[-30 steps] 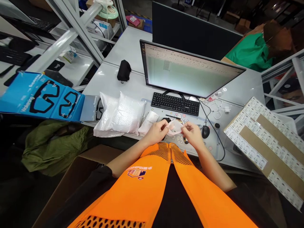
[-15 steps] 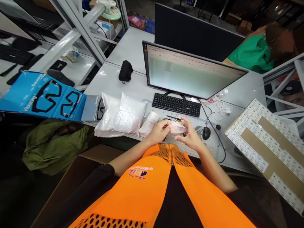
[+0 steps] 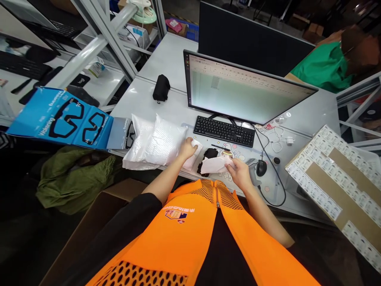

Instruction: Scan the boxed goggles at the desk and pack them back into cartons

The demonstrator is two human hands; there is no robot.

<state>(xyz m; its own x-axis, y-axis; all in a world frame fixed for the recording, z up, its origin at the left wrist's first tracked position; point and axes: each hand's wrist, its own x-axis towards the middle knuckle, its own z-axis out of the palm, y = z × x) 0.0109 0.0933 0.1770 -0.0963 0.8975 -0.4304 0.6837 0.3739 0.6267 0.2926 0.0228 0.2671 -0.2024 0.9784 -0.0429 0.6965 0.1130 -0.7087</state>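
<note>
My right hand [image 3: 239, 171] pinches a small clear plastic bag [image 3: 214, 165] just above the desk's near edge. A small black item [image 3: 210, 154] lies under and beside that bag. My left hand [image 3: 187, 148] has reached left and rests with curled fingers on a small white packet [image 3: 193, 153]. This packet lies next to two white bubble-wrap bags [image 3: 157, 142]. A black keyboard [image 3: 224, 131] sits just beyond both hands.
A lit monitor [image 3: 244, 94] stands behind the keyboard, a black mouse [image 3: 261, 168] and its cable to the right. A black pouch [image 3: 161, 88] lies far left on the desk [image 3: 172, 59]. Blue goggle boxes [image 3: 62, 120] are at left, a taped carton [image 3: 342, 186] at right, an open cardboard box [image 3: 98, 222] below.
My left hand let go of the clear bag and moved left onto the white packet. My right hand kept the bag and lowered it toward the desk.
</note>
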